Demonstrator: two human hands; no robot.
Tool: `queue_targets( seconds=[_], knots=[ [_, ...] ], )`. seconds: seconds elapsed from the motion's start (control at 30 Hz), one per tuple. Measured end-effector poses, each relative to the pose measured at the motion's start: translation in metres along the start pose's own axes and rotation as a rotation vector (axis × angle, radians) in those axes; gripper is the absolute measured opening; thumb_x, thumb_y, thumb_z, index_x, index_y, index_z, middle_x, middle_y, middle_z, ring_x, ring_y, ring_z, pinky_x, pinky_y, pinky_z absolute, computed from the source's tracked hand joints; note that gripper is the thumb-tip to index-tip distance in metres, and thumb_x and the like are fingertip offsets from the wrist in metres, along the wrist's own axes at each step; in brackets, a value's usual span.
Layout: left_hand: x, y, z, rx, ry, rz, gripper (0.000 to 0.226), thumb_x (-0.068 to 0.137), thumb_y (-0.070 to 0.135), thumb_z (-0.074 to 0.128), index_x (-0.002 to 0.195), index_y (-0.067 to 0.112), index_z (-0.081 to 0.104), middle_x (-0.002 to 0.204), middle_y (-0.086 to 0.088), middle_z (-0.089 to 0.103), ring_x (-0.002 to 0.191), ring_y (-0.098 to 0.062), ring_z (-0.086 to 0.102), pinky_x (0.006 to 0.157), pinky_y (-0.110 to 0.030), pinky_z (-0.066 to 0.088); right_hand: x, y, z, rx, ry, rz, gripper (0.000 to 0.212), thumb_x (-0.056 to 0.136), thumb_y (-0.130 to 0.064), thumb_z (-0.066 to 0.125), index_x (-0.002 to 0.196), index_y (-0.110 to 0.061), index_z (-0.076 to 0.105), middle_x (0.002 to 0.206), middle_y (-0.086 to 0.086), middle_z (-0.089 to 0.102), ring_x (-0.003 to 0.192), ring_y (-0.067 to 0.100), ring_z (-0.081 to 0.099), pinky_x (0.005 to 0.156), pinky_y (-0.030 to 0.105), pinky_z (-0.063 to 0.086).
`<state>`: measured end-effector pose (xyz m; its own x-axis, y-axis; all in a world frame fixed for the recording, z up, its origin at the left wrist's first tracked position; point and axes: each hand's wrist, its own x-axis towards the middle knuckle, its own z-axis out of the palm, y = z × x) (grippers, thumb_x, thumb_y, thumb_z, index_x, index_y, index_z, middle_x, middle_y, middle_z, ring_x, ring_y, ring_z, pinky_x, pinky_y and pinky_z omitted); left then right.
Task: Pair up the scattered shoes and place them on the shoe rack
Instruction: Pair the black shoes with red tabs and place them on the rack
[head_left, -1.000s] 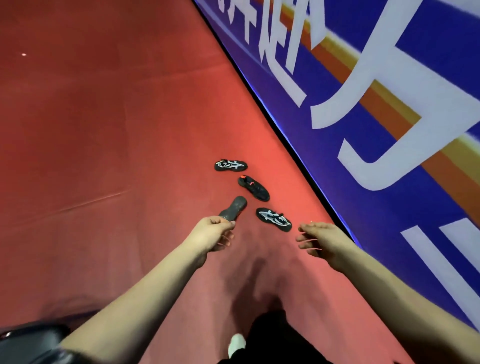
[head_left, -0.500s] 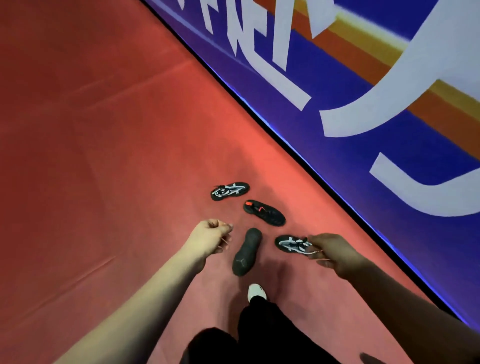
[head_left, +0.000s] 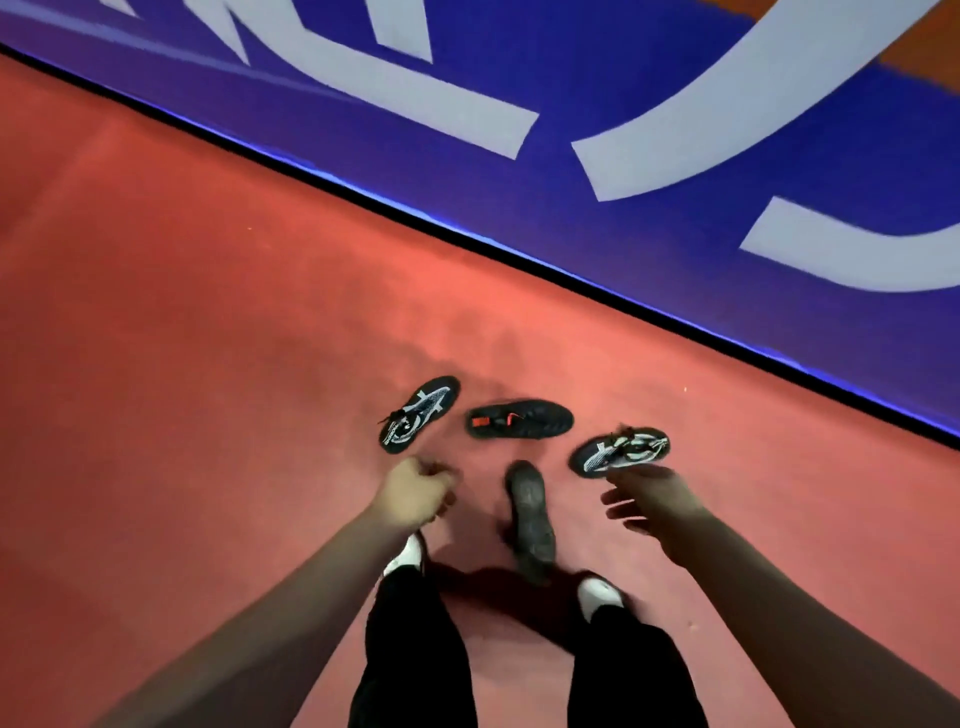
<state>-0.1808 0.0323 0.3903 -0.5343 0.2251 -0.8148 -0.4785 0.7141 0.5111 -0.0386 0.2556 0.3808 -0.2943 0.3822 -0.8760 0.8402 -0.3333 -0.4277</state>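
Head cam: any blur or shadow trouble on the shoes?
Head view: motion blur smears the sole-up shoe and both hands, left hand and right hand; the patterned shoes and stay legible; a dark body shadow on the carpet surrounds the sole-up shoe's near end; wide-angle lens, no glare.

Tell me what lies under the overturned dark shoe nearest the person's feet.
The overturned shoe lies sole-up on the red floor, with shadow at its near end. Its upper faces down, so laces and markings are hidden.
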Motion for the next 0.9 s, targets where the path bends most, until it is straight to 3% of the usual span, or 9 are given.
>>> queue_targets(
  seconds=[0.17, 0.4, 0.53, 0.63, 0.77, 0.83, 0.9],
  knots=[
    [0.079, -0.035, -0.034, 0.209, -0.084, 0.038, 0.011, 0.088, 0.012, 0.057, 0.083, 0.003, 0.060, 0.066, -0.011, 0.059, 0.050, -0.019, 0.049, 0.039, -0.015, 0.037, 0.040, 0.039, 0.071, 0.124, 0.064, 0.124, 0.015, 0.092, -0.021, 0.059, 0.082, -0.010, 0.058, 0.075, 0.011, 0.064, 0.061, 0.023, 0.058, 0.056, 0.024, 0.037],
    [0.159, -0.124, -0.017, 0.442, -0.150, -0.012, 0.014, 0.085, 0.022, 0.057, 0.079, 0.012, 0.063, 0.077, -0.011, 0.070, 0.061, -0.022, 0.060, 0.067, -0.029, 0.050, 0.118, 0.091, 0.143, 0.264, 0.094, 0.177, 0.018, 0.092, -0.015, 0.058, 0.077, -0.006, 0.056, 0.068, 0.013, 0.058, 0.055, 0.022, 0.053, 0.051, 0.023, 0.034],
    [0.201, -0.175, 0.018, 0.508, -0.226, -0.031, 0.015, 0.082, 0.031, 0.058, 0.071, 0.020, 0.059, 0.081, -0.011, 0.070, 0.069, -0.023, 0.061, 0.075, -0.032, 0.051, 0.169, 0.137, 0.157, 0.154, 0.098, 0.206, 0.014, 0.089, -0.015, 0.060, 0.080, -0.004, 0.062, 0.071, 0.013, 0.062, 0.054, 0.021, 0.057, 0.050, 0.022, 0.037],
    [0.240, -0.208, 0.044, 0.555, -0.245, -0.046, 0.021, 0.083, 0.029, 0.059, 0.063, 0.023, 0.055, 0.076, -0.007, 0.067, 0.071, -0.024, 0.062, 0.070, -0.031, 0.049, 0.216, 0.171, 0.158, 0.048, 0.105, 0.215, 0.015, 0.088, -0.015, 0.062, 0.079, -0.003, 0.063, 0.071, 0.014, 0.064, 0.053, 0.021, 0.057, 0.050, 0.021, 0.039],
    [0.288, -0.236, 0.077, 0.654, -0.262, -0.035, 0.018, 0.082, 0.033, 0.058, 0.067, 0.024, 0.055, 0.068, -0.001, 0.062, 0.085, -0.027, 0.067, 0.071, -0.029, 0.048, 0.278, 0.214, 0.161, -0.208, 0.119, 0.181, 0.022, 0.085, -0.026, 0.064, 0.078, -0.006, 0.068, 0.084, 0.018, 0.072, 0.079, 0.033, 0.069, 0.067, 0.033, 0.052],
    [0.305, -0.247, 0.093, 0.655, -0.270, -0.014, 0.013, 0.083, 0.030, 0.058, 0.072, 0.022, 0.057, 0.071, -0.006, 0.065, 0.086, -0.029, 0.067, 0.075, -0.029, 0.049, 0.305, 0.230, 0.165, -0.329, 0.128, 0.168, 0.026, 0.085, -0.030, 0.064, 0.088, -0.004, 0.069, 0.091, 0.018, 0.072, 0.089, 0.034, 0.067, 0.075, 0.033, 0.051],
    [0.315, -0.256, 0.106, 0.609, -0.270, -0.028, 0.015, 0.083, 0.027, 0.058, 0.070, 0.019, 0.060, 0.086, -0.017, 0.070, 0.090, -0.034, 0.066, 0.079, -0.036, 0.052, 0.325, 0.239, 0.170, -0.459, 0.152, 0.148, 0.036, 0.084, -0.034, 0.065, 0.106, -0.005, 0.066, 0.104, 0.018, 0.069, 0.099, 0.033, 0.064, 0.078, 0.030, 0.048]
  ],
)
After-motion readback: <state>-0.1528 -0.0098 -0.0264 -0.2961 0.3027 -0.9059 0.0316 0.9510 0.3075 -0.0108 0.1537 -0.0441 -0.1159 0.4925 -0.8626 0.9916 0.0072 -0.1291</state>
